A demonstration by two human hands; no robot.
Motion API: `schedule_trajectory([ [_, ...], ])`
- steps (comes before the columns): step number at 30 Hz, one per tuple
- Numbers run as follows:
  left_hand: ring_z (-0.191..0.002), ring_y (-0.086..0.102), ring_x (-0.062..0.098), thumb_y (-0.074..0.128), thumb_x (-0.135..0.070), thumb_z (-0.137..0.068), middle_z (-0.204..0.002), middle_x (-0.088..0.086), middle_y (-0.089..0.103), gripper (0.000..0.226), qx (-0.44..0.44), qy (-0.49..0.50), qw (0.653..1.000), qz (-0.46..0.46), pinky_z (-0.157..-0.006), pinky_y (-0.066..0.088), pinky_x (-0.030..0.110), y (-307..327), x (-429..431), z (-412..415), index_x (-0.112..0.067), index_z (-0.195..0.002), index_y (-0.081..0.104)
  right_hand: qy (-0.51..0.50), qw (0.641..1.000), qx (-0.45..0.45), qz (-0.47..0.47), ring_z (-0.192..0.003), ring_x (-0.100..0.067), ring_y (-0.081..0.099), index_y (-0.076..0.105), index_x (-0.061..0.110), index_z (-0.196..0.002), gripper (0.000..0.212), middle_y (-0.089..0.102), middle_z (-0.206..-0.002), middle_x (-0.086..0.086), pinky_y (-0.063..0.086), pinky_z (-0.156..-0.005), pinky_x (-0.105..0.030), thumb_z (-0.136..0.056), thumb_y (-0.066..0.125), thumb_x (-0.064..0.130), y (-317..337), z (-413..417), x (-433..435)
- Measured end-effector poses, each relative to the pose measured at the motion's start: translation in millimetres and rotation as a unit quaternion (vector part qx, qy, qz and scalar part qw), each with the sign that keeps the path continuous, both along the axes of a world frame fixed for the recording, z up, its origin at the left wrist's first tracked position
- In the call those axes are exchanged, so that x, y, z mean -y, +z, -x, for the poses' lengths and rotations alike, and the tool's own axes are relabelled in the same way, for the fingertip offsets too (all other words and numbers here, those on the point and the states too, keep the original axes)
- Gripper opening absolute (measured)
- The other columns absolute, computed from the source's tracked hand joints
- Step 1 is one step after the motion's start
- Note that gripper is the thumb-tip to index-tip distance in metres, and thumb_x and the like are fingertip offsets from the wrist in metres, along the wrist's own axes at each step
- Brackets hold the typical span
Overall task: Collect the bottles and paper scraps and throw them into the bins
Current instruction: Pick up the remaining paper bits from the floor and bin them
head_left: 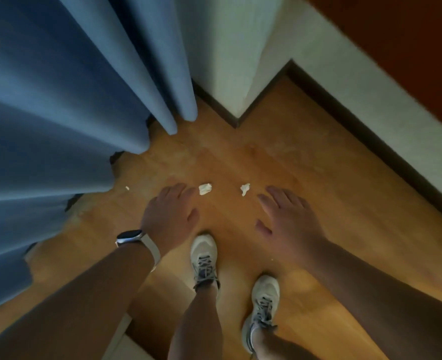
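1. Left paper scrap (204, 189) lies on the floor (305, 178), just right of the fingertips of the left hand (170, 216).
2. Right paper scrap (245, 189) (long axis near-to-far) lies just left of the right hand (287, 219).
3. Both hands are spread open, holding nothing; each is nearer its own scrap.
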State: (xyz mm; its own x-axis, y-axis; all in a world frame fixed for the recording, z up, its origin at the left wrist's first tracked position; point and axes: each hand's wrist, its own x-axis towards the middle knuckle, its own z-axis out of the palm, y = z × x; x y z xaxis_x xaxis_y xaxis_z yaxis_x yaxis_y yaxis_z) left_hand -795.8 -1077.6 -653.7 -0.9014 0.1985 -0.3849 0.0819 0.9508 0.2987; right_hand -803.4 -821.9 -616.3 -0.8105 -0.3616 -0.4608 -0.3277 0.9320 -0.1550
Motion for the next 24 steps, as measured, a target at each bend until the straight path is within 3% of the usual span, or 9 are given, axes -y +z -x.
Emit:
schedule_trajectory([
  [4,-0.111,0.056,0.034,0.058,-0.030,-0.091,-0.127,0.011,0.058,0.044,0.031,-0.009,0.999,-0.003,-0.081,0.053,0.045,-125.2,-3.8,3.2,-0.012,-0.131,0.057,-0.032,0.999,0.000,0.012,-0.114,-0.031,0.056,0.057,0.015,-0.128,0.054,0.055,-0.131,-0.006,0.048,-0.086,-0.042,-0.080,0.069,0.036,-121.3,6.3,-9.8],
  [8,-0.109,0.054,0.028,0.054,-0.034,-0.093,-0.127,0.005,0.055,0.044,0.052,-0.017,0.998,0.011,-0.080,0.051,0.041,-231.2,-11.3,9.9,-0.017,-0.133,0.053,-0.033,0.999,0.033,-0.005,-0.128,-0.023,0.042,0.038,0.026,-0.142,0.055,0.036,-0.146,0.002,0.038,-0.096,-0.037,-0.092,0.055,0.037,-234.3,16.2,-21.0],
  [12,-0.110,0.054,0.026,0.053,-0.035,-0.093,-0.128,0.004,0.053,0.045,0.074,-0.040,0.996,0.028,-0.080,0.052,0.042,-309.9,-14.2,10.6,-0.019,-0.135,0.050,-0.030,0.998,0.061,-0.019,-0.123,-0.024,0.044,0.039,0.023,-0.141,0.051,0.037,-0.143,0.000,0.045,-0.090,-0.037,-0.093,0.052,0.033,-326.5,23.0,-30.6],
  [20,-0.115,0.054,0.034,0.065,-0.035,-0.086,-0.133,0.009,0.051,0.061,0.085,0.050,0.995,-0.014,-0.088,0.050,0.048,-395.2,-4.2,24.0,-0.022,-0.140,0.042,-0.032,0.997,0.069,0.004,-0.115,-0.028,0.048,0.044,0.023,-0.138,0.052,0.042,-0.136,-0.004,0.043,-0.089,-0.038,-0.089,0.059,0.033,-415.8,39.6,-29.8],
  [24,-0.112,0.053,0.031,0.064,-0.039,-0.086,-0.124,0.007,0.052,0.044,0.070,0.027,0.997,0.002,-0.086,0.051,0.046,-411.0,-12.4,35.3,-0.021,-0.125,0.055,0.058,0.994,0.092,-0.026,-0.111,-0.028,0.050,0.048,0.020,-0.131,0.041,0.043,-0.129,-0.006,0.044,-0.090,-0.040,-0.092,0.056,0.031,-433.7,47.1,-26.4],
])
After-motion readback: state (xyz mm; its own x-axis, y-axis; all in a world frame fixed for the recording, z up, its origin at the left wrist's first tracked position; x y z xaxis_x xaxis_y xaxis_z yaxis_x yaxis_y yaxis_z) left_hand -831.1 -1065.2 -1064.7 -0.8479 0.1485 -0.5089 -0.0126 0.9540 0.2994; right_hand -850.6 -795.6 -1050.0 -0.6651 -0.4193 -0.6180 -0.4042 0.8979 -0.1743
